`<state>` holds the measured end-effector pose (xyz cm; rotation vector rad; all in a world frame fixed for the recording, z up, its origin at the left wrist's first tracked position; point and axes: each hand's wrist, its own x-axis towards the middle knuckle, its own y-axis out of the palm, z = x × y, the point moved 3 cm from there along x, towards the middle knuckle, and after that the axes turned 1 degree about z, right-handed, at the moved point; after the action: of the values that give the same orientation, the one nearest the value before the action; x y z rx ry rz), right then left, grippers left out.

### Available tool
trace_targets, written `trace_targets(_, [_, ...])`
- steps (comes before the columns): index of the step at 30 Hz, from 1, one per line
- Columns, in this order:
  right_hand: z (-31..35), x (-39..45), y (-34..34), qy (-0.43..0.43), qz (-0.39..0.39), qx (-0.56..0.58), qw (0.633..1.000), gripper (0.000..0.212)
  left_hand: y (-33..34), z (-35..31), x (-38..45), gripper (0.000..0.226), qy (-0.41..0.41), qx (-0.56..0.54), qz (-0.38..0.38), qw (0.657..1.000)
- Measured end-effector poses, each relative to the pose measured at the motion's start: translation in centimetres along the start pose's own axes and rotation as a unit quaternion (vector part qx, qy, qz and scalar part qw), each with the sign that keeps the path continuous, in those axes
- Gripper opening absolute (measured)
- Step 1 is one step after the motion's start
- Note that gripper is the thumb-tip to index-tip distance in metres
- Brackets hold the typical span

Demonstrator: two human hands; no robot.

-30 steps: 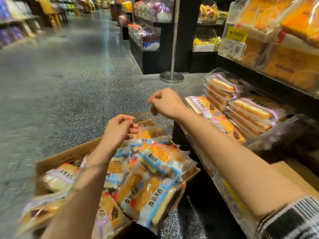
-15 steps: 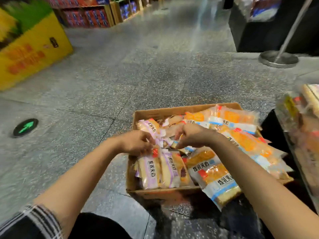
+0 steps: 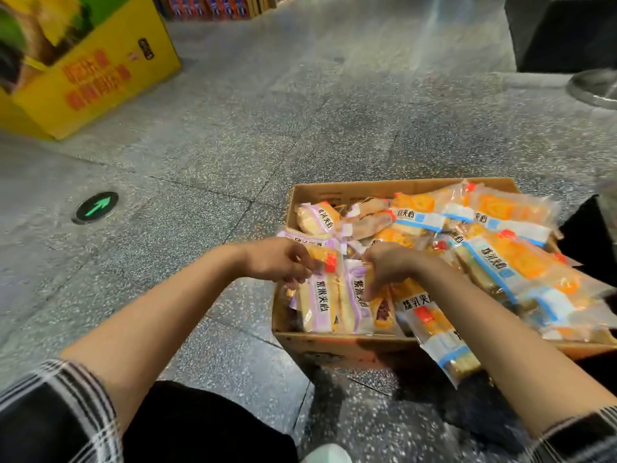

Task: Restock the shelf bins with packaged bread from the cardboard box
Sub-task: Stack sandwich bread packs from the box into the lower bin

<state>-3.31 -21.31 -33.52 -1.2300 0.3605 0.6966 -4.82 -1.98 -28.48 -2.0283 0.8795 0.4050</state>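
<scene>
Purple-labelled clear bread packets (image 3: 320, 299) at the near-left corner of the brown cardboard box (image 3: 337, 342) are pinched by left hand (image 3: 280, 262) and right hand (image 3: 387, 265), probably to be lifted for shelving.

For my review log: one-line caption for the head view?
Both hands, left and right, grip purple-labelled bread packs in the cardboard box on the floor.

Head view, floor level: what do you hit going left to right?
Yellow display box → green arrow floor marker → left hand → right hand → blue-labelled bread packs at the cardboard box's right side.
</scene>
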Motion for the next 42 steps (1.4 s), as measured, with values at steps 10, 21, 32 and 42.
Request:
trace_targets(10, [-1.4, -4.7, -4.9, -0.022, -0.044, 0.180, 0.982, 0.036, -0.3, -1.4, -0.4, 0.051, 0.019, -0.110, -0.038, 0.993])
trace_targets(21, [4.4, -4.8, -7.1, -0.188, -0.237, 0.483, 0.822, 0.008, -3.0, -2.2, -2.5, 0.034, 0.081, -0.264, -0.168, 0.946])
trace_targets(32, [4.4, 5.3, -2.1, -0.101, -0.207, 0.272, 0.934, 0.026, -5.3, 5.1, -6.1, 0.130, -0.026, -0.340, -0.400, 0.851])
trace_targets(42, [5.7, 7.6, -0.6, -0.120, -0.144, 0.106, 0.976, 0.082, -4.6, 6.6, -6.6, 0.087, -0.063, -0.324, -0.344, 0.879])
